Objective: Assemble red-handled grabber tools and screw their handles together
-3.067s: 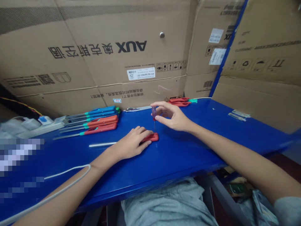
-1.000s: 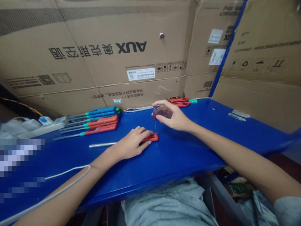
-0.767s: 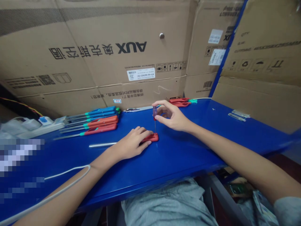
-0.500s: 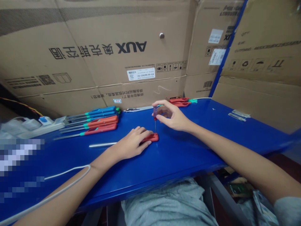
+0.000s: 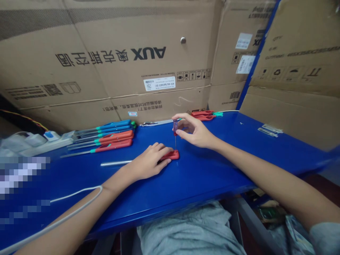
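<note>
My left hand [image 5: 152, 161] is closed over the red handle of a long-nosed lighter [image 5: 174, 154] and presses it flat on the blue table [image 5: 164, 193]. The lighter's metal tube sticks out to the left beneath my wrist; most of the handle is hidden under my fingers. In my right hand [image 5: 195, 131] is a small screwdriver [image 5: 175, 127] with a clear purple-red handle, pinched between thumb and fingers. It stands upright, its thin shaft meeting the right end of the red handle. Whether the tip sits in a screw cannot be made out.
Several blue and red lighters [image 5: 114, 143] lie in a row at left, beside a white power strip [image 5: 50, 143]. More red handles [image 5: 203, 115] lie behind my right hand. Small clear strips [image 5: 269, 130] are at right. Cardboard [image 5: 111, 78] walls the back. A white cable [image 5: 77, 191] crosses my left forearm.
</note>
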`<state>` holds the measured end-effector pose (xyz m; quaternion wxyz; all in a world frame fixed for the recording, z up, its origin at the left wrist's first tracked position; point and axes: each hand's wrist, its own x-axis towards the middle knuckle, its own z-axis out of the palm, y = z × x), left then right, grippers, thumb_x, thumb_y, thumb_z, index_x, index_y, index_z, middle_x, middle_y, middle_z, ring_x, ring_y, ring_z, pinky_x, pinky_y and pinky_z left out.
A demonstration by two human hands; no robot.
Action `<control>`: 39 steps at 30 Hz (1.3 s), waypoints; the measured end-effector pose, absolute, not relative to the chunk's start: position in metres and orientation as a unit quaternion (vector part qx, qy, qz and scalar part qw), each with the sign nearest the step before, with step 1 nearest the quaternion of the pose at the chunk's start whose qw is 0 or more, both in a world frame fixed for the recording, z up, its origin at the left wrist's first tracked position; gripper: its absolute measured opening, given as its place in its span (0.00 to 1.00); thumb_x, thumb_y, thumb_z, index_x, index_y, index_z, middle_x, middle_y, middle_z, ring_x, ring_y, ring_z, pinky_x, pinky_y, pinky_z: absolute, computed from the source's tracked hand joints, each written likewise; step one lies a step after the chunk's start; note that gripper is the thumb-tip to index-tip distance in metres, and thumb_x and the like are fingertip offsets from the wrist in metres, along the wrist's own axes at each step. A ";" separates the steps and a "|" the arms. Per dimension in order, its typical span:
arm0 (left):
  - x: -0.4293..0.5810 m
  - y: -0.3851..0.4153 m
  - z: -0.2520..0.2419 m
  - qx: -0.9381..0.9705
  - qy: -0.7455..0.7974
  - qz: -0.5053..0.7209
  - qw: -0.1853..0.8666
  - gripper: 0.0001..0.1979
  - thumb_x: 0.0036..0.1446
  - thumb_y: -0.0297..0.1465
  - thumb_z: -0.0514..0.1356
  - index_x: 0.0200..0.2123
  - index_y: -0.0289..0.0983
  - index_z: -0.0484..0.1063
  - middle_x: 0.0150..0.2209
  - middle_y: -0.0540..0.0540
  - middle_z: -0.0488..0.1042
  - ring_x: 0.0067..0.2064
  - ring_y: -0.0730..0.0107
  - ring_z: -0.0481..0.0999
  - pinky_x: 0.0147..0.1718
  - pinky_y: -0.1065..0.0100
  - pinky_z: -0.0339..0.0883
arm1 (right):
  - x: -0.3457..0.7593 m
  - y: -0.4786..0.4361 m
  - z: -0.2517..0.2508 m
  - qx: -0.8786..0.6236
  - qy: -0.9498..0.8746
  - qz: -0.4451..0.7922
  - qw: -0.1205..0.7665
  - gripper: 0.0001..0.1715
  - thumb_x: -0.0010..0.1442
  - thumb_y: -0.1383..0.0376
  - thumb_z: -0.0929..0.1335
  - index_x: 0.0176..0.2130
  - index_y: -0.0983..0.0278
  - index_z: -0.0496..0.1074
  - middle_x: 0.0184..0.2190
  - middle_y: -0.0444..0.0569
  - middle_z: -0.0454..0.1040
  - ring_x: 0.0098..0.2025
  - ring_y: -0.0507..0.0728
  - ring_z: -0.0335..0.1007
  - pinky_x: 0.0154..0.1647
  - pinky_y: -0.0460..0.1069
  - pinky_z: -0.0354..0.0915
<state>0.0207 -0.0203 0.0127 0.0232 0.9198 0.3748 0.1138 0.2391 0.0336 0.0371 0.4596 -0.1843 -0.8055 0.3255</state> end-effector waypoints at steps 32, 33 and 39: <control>0.020 -0.020 0.012 0.920 0.377 0.102 0.021 0.17 0.68 0.37 0.49 0.56 0.39 0.65 0.47 0.42 0.71 0.48 0.58 0.67 0.48 0.57 0.63 | 0.239 0.033 0.038 -0.182 -0.808 0.312 0.466 0.21 0.58 0.69 0.68 0.51 0.60 0.65 0.35 0.45 0.73 0.38 0.54 0.73 0.37 0.50 0.70; 0.020 -0.020 0.012 0.920 0.376 0.103 0.020 0.17 0.68 0.37 0.49 0.56 0.40 0.65 0.47 0.42 0.71 0.48 0.58 0.67 0.49 0.57 0.63 | 0.239 0.033 0.038 -0.182 -0.807 0.313 0.467 0.21 0.57 0.69 0.68 0.51 0.60 0.65 0.35 0.45 0.73 0.38 0.54 0.73 0.38 0.50 0.70; 0.020 -0.020 0.012 0.921 0.375 0.106 0.017 0.17 0.68 0.37 0.49 0.56 0.39 0.66 0.47 0.42 0.71 0.48 0.59 0.68 0.49 0.57 0.63 | 0.239 0.034 0.037 -0.183 -0.809 0.305 0.467 0.21 0.57 0.68 0.69 0.50 0.59 0.65 0.34 0.44 0.72 0.37 0.53 0.71 0.37 0.49 0.68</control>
